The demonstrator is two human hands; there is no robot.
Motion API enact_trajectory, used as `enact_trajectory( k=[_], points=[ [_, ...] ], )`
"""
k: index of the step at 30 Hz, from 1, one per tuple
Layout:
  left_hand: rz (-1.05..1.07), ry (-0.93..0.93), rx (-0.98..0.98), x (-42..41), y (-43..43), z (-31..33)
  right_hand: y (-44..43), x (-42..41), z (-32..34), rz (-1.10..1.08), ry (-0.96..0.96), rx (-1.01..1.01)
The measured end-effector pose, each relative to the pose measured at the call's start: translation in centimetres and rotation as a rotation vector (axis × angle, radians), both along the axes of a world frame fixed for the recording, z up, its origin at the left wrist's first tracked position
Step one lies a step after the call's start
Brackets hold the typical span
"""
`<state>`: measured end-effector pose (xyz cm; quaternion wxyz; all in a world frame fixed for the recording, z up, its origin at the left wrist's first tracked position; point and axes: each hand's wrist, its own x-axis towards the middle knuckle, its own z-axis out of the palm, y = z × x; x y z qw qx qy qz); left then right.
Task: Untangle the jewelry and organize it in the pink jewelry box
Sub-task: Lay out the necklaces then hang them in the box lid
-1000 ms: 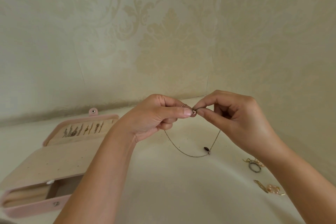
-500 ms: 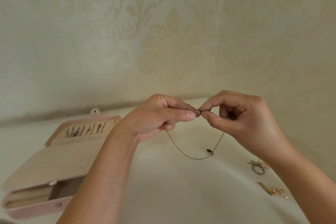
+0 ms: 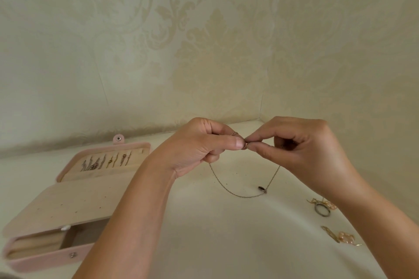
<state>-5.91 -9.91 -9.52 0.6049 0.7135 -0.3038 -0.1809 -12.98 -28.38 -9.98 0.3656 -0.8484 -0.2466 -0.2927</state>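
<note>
slack matters here, i judge: left hand (image 3: 199, 145) and right hand (image 3: 303, 149) each pinch an end of the necklace (image 3: 238, 193), whose loop sags over the table (image 3: 204, 244), right of the open pink jewelry box (image 3: 45, 260), so ease the ends together without tugging.

a hand could pass over the tabletop (image 3: 215, 244) between the open pink jewelry box (image 3: 45, 260) on the left and the ring (image 3: 322, 209) and gold pieces (image 3: 344, 236) on the right; the chain (image 3: 244, 196) hangs across the middle, wall (image 3: 204, 52) close behind
</note>
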Motion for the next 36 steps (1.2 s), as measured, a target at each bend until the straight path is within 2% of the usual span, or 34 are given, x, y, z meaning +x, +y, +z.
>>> enact_trajectory(
  k=[7, 19, 25, 28, 33, 36],
  points=[
    [0.026, 0.002, 0.0, 0.1, -0.3, -0.3, -0.3, 0.2, -0.1, -0.003, 0.009, -0.009],
    [0.055, 0.071, -0.037, 0.3, -0.7, -0.5, 0.5, 0.2, -0.2, -0.115, -0.118, -0.08],
    [0.061, 0.107, -0.106, 0.1, -1.0, -0.5, 0.9, 0.2, -0.3, -0.164, -0.136, -0.009],
    [0.043, 0.092, -0.087, -0.1, -0.8, -0.3, 0.8, 0.2, -0.3, -0.161, -0.075, 0.059],
    [0.076, -0.026, 0.02, 0.1, -0.2, -0.3, -0.3, 0.6, -0.1, -0.128, 0.164, 0.308],
    [0.073, -0.053, 0.049, 0.2, 0.2, -0.2, -0.8, 0.9, 0.1, -0.099, 0.255, 0.337]
  ],
)
